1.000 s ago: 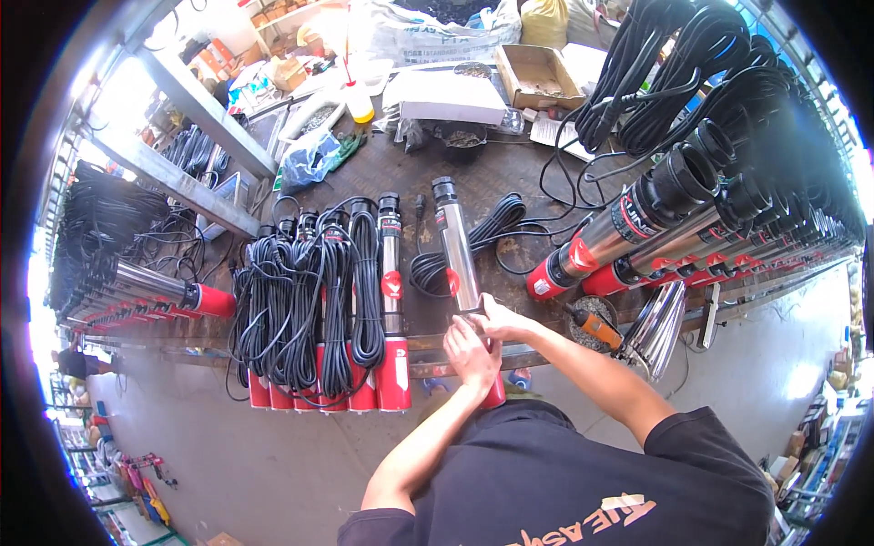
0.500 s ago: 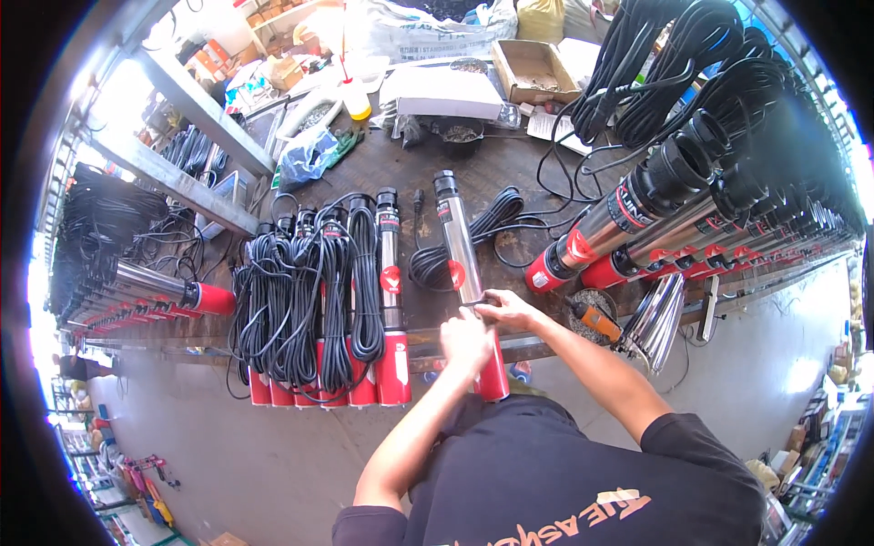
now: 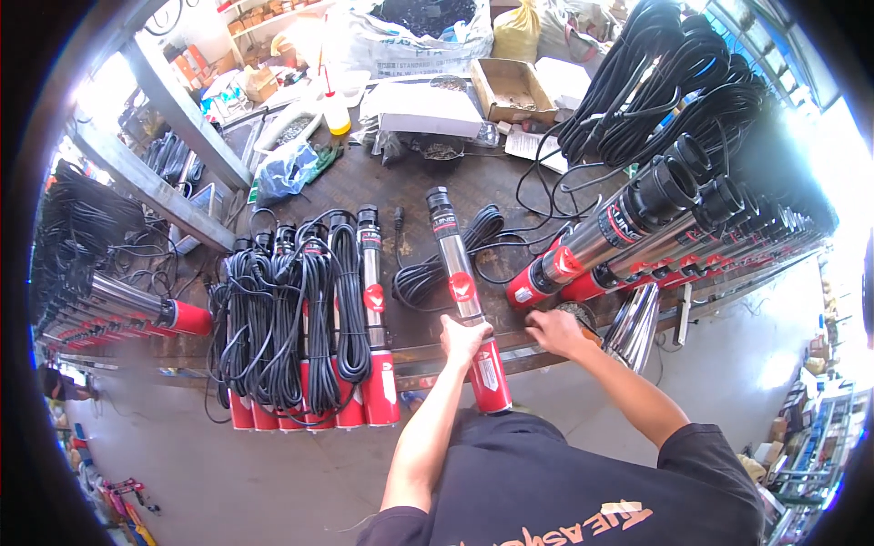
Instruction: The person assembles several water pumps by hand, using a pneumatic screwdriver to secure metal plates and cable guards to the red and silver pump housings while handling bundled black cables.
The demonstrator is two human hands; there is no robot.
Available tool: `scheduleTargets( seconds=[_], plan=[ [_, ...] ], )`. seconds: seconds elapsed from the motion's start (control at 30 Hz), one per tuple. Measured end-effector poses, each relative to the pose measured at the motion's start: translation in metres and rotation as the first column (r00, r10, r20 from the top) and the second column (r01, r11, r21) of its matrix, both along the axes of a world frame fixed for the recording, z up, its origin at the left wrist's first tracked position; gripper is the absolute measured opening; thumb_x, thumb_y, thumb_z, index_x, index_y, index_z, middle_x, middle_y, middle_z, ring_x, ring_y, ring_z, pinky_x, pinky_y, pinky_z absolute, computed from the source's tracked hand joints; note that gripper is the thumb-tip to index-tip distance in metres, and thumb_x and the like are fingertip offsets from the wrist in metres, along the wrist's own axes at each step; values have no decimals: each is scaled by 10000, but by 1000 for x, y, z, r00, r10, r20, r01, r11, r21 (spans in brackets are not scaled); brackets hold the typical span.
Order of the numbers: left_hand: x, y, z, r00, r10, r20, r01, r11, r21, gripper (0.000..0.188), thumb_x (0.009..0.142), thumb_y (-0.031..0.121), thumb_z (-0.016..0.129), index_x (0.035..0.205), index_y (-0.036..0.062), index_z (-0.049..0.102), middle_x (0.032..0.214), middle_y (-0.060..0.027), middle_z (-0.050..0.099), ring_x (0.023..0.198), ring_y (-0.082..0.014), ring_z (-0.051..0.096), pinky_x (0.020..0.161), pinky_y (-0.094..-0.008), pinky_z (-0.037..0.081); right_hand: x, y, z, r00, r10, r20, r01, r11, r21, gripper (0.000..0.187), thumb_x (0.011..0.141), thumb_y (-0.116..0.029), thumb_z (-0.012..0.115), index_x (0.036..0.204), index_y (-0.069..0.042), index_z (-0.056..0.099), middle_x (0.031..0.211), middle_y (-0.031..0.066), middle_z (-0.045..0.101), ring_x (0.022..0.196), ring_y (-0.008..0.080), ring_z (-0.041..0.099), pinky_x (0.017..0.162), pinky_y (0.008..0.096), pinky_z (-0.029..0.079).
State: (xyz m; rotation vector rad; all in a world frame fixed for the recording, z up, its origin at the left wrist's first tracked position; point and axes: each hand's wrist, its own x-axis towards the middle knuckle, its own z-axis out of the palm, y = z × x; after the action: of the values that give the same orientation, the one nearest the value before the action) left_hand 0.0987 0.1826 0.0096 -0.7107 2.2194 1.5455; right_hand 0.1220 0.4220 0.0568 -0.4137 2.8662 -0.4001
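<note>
A slim submersible pump (image 3: 452, 252), steel above with a red lower end, lies pointing toward my body, its red end past the table edge. My left hand (image 3: 464, 340) is wrapped round it just above the red section. To its right, my right hand (image 3: 556, 333) is off the pump, beside a bowl of small metal parts (image 3: 580, 315). Its fingers are curled in; whether they hold anything is hidden. An orange-handled tool (image 3: 592, 337) shows partly behind this hand. A coiled black cable (image 3: 428, 284) lies beside the pump.
Several pumps with bundled black cables (image 3: 289, 337) stand in a row at left. More pumps (image 3: 628, 218) lean along the right, with metal strips (image 3: 635, 332) near them. A cardboard box (image 3: 514, 89) and a yellow-based bottle (image 3: 337, 116) stand at the back.
My right hand has left the pump and moved right to the bowl. My left hand has closed round the pump's body. The whole view has shifted slightly.
</note>
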Motion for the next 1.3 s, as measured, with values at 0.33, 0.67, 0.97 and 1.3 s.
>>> scheduleTargets(
  seconds=[0.33, 0.67, 0.97, 1.3],
  plan=[
    [-4, 10, 14, 999, 16, 45, -13, 998, -63, 815, 545, 275, 906, 1205, 34, 494, 1157, -202, 684, 1104, -355, 671, 976, -449, 520, 42, 76, 2, 916, 378, -134, -337, 907, 252, 92, 826, -113, 597, 918, -112, 587, 705, 83, 665, 670, 291, 707, 545, 418, 545],
    [10, 2, -20, 997, -5, -73, 10, 998, 63, 754, 580, 261, 905, 1175, 38, 499, 1107, -184, 689, 1025, -321, 686, 917, -430, 536, 43, 87, -15, 903, 423, -74, -396, 886, 240, 36, 804, -97, 602, 837, -105, 591, 758, 36, 661, 769, 238, 698, 588, 387, 553],
    [10, -17, -37, 996, 34, -85, 0, 928, 372, 625, 630, 133, 899, 1130, 2, 547, 1023, -118, 680, 893, -203, 668, 823, -364, 561, 42, 90, -21, 877, 457, -150, -406, 871, 279, 48, 822, -128, 609, 860, -98, 609, 770, 43, 655, 760, 245, 708, 594, 389, 563],
    [11, -26, -33, 996, 24, -81, 17, 881, 473, 605, 640, 113, 883, 1132, -1, 549, 1017, -123, 677, 870, -197, 664, 800, -352, 560, 38, 70, -15, 916, 400, -17, -364, 850, 380, 87, 833, -154, 610, 863, -98, 669, 851, 38, 667, 785, 240, 720, 615, 398, 578]
  ],
)
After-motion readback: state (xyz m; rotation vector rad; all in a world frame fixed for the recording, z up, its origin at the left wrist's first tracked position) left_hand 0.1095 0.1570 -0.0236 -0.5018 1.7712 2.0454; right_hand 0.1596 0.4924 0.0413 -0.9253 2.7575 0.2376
